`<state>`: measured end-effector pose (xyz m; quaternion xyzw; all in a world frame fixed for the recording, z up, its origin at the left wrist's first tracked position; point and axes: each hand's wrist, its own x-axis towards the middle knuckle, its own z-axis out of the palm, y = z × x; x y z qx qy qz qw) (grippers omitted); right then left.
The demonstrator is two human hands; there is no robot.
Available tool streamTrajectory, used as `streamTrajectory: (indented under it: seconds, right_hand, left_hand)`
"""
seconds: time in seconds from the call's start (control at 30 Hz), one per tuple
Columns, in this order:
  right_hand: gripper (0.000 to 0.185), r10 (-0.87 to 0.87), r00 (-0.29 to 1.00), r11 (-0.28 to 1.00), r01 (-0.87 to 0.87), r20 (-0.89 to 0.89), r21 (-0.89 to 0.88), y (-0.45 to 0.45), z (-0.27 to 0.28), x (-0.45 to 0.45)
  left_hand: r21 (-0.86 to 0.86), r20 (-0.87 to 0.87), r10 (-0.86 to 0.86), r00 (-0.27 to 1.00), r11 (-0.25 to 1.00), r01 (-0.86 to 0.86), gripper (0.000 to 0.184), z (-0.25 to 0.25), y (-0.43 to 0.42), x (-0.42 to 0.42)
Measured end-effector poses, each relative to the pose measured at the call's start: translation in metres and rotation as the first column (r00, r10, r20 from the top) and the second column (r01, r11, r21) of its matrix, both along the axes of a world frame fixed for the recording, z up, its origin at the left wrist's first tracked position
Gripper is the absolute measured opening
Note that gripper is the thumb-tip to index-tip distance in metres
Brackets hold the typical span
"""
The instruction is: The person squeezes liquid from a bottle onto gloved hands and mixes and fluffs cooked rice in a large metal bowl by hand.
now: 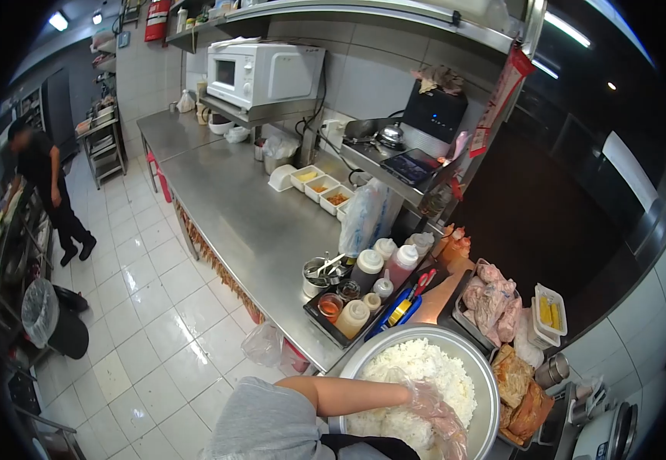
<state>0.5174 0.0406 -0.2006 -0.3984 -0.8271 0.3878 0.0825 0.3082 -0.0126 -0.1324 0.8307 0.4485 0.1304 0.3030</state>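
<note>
My left hand (438, 414), in a clear plastic glove, reaches into a large round metal bowl (488, 383) of white cooked rice (417, 364). It lies against the rice at the bowl's near right side. The fingers look stretched out and point toward the bottom edge of the picture, where their tips are hard to make out. A bare forearm and grey sleeve (272, 418) come in from the lower left. My right hand is out of sight.
A black tray of squeeze bottles (367, 268) and sauces stands behind the bowl, beside red-handled scissors (423, 282). Raw meat (494, 307), browned slabs (528, 406) and a yellow-filled tub (549, 314) sit to the right. A person (45, 180) stands far left. A microwave (264, 74) stands above the steel counter (233, 199).
</note>
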Motion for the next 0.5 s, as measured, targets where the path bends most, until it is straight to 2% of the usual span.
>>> streamTrajectory:
  seconds: [0.07, 0.1, 0.17, 0.23, 0.33, 0.43, 0.5]
  right_hand:
    - [0.048, 0.005, 0.996, 0.997, -0.012, -0.085, -0.078, 0.002, -0.001, 0.003]
    - [0.047, -0.031, 0.991, 0.988, 0.011, -0.130, -0.154, -0.001, 0.007, -0.002]
    - [0.043, -0.228, 0.951, 0.909, 0.130, -0.211, -0.397, -0.015, 0.031, -0.010]
    - [0.037, -0.320, 0.867, 0.838, 0.071, -0.382, -0.542, -0.012, 0.022, 0.002]
    - [0.035, -0.506, 0.655, 0.772, 0.055, -0.561, -0.633, -0.040, 0.078, -0.020]
    - [0.032, -0.495, 0.826, 0.848, 0.389, -0.272, -0.362, -0.040, 0.081, -0.009]
    - [0.034, -0.431, 0.877, 0.867, 0.338, -0.212, -0.365, -0.032, 0.056, -0.003]
  left_hand:
    - [-0.048, 0.042, -0.091, 0.995, 0.995, 0.093, 0.063, 0.005, 0.004, -0.009]
    - [-0.124, 0.077, -0.080, 0.994, 0.988, 0.090, 0.066, 0.005, 0.006, -0.013]
    - [-0.273, 0.143, -0.077, 0.987, 0.955, 0.114, 0.074, 0.005, 0.010, -0.017]
    - [-0.209, 0.120, -0.091, 0.989, 0.971, 0.114, 0.082, 0.006, 0.006, -0.018]
    - [-0.193, 0.074, -0.142, 0.987, 0.969, 0.154, 0.096, 0.012, -0.005, -0.020]
    - [-0.243, 0.038, -0.272, 0.962, 0.931, 0.273, 0.113, 0.025, -0.008, -0.015]
    - [-0.173, 0.134, -0.274, 0.952, 0.940, 0.295, 0.114, 0.001, -0.009, -0.007]
